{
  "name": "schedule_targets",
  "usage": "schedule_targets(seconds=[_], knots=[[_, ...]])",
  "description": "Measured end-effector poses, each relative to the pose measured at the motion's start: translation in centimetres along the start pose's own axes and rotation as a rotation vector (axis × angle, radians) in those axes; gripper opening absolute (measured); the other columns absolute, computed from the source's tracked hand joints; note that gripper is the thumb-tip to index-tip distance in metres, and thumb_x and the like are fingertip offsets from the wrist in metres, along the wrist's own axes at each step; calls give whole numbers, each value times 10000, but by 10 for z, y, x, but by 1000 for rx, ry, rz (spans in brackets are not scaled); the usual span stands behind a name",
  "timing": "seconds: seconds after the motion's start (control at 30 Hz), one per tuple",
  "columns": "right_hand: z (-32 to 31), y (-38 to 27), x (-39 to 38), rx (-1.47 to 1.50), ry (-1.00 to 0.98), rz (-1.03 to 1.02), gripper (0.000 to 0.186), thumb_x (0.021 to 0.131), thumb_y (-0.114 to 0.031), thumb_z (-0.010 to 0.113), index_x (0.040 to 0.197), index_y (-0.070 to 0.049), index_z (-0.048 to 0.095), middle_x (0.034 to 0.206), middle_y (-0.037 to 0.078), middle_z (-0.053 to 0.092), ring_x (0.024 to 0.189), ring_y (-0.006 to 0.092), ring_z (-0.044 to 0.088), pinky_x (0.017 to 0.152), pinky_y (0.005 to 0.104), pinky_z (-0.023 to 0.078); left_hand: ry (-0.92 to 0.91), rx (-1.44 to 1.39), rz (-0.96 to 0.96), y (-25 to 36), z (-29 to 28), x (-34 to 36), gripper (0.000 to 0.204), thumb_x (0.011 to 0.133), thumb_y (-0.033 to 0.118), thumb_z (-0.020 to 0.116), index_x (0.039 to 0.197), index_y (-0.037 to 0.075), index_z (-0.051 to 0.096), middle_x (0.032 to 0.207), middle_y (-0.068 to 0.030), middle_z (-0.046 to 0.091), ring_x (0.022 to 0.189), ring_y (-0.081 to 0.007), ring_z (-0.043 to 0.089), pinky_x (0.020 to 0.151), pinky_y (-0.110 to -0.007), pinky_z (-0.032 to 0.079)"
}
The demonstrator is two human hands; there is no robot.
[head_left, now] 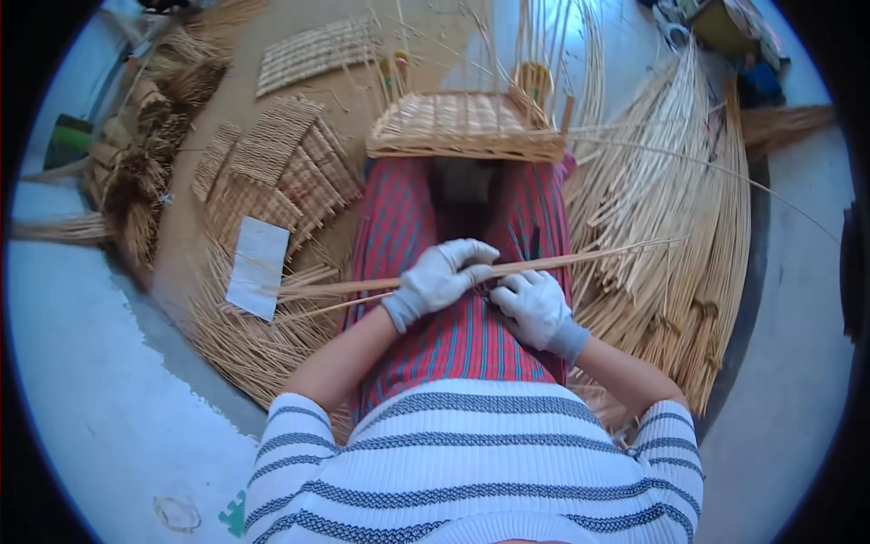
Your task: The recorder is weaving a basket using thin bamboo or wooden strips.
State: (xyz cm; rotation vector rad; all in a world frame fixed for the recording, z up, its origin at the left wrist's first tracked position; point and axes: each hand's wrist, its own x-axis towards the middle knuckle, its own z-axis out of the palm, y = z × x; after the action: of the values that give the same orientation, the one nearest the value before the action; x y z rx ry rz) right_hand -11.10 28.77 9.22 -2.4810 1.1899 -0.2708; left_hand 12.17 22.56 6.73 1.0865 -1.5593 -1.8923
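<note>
My left hand [444, 275], in a white knitted glove with a grey cuff, is closed around a small bundle of light-brown cane strips [584, 257] above my lap. The strips run crosswise, past both hands. Just below them, my gloved right hand [533, 310] has its fingers curled in close to the left one. A small dark piece shows between the two hands; what it is cannot be made out. Beyond my knees sits a partly woven wicker basket [467, 122], with upright stakes rising from its edges.
Long loose canes [666, 236] cover the floor on the right. Woven mats [272, 168] lie at left, near a white sheet [258, 267] and more cut canes [240, 349]. Tied straw-like bundles [145, 136] line the far left. One thin cane [707, 166] arcs out to the right.
</note>
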Motion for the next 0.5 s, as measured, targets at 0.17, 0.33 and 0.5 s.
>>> schedule_targets(seconds=[0.17,0.33,0.5], knots=[[-37,-10,13,440,196,-29,285,764,-70,832,1006,-110,688,989,95,647,909,313,651,835,432,534,176,-131,9,-5,5,-10,270,1097,195,644,1302,26,693,1170,-50,747,1106,-119,677,974,-305,573],[-76,-8,66,294,361,-110,318,785,-130,865,1043,-111,679,967,89,639,919,327,643,822,434,522,-133,-498,261,18,0,6,402,1080,352,657,1317,32,603,1215,-42,687,1112,-104,642,994,-318,552],[-96,4,106,249,319,-208,344,792,-109,837,1096,-118,676,1000,107,639,919,325,657,818,414,520,-176,-489,207,35,-40,25,298,1083,316,661,1240,65,622,1075,-22,705,1010,-119,690,889,-294,559]])
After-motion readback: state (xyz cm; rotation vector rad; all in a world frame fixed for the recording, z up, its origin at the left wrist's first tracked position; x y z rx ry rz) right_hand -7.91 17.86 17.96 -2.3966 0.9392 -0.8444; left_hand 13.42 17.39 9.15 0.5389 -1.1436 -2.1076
